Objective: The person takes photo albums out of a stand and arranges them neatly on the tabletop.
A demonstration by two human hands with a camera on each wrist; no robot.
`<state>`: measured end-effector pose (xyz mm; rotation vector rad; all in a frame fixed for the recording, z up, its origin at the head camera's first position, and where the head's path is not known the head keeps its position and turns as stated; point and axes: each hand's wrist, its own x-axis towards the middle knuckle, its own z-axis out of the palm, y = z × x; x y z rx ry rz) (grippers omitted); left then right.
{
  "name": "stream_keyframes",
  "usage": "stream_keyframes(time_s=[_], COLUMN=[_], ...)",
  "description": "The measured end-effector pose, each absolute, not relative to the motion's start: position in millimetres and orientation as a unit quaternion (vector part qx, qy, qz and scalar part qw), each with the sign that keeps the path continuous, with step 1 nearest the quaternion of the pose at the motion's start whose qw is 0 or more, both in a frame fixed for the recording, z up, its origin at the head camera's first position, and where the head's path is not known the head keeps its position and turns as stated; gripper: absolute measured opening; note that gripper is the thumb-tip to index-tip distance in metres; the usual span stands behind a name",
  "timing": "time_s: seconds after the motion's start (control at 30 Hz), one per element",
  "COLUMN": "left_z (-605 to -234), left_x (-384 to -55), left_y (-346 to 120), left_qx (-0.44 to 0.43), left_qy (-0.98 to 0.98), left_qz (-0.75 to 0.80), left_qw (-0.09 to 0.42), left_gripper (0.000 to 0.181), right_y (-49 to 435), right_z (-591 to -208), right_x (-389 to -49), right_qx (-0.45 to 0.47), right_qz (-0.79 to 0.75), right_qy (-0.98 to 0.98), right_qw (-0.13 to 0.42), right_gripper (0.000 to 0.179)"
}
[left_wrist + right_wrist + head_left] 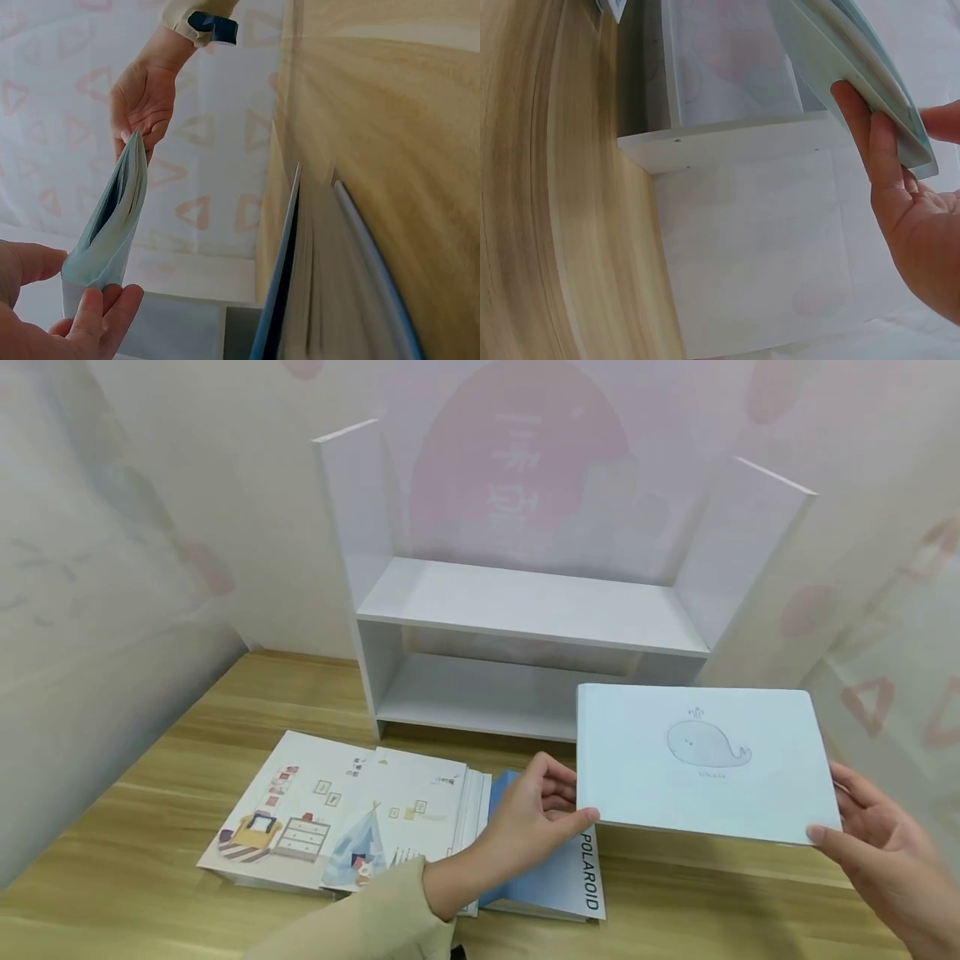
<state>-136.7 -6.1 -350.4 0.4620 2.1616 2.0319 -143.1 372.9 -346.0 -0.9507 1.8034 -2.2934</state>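
Both hands hold up a thin pale blue book [697,768] with a small whale drawn on its cover, in front of the shelf's right part. My left hand [528,814] pinches its left edge, thumb on the cover and fingers behind. At the lower right corner, my right hand [885,852] grips it the same way. Seen end-on in the left wrist view, the book [109,217] has its covers slightly parted around the pages. The right wrist view shows fingers [885,154] of the right hand flat along its back cover.
A white two-level shelf [525,606] stands against the patterned wall covering. On the wooden table [150,802] lie white illustrated books [300,852] and, partly behind the left forearm, a blue book [540,881] marked POLAROID.
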Motion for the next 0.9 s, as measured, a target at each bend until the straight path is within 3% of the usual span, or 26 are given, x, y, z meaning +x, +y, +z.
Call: stream_keyframes(time_s=[0.43,0.9], left_z=[-362.1,-380.9], left_x=[-128.3,-118.0], left_y=[7.2,17.0], left_qx=[0.132,0.121], left_qy=[0.706,0.708], left_qz=[0.690,0.682], left_qw=[0.091,0.137], left_gripper=[0.034,0.034], right_y=[388.7,402.1], right_z=[-358.5,-373.7], right_x=[-146.0,-143.2], right_qx=[-0.322,-0.312], right_qz=[-0.755,-0.723], right_qy=[0.565,0.612], right_qw=[0.085,0.075], right_gripper=[0.076,0.078])
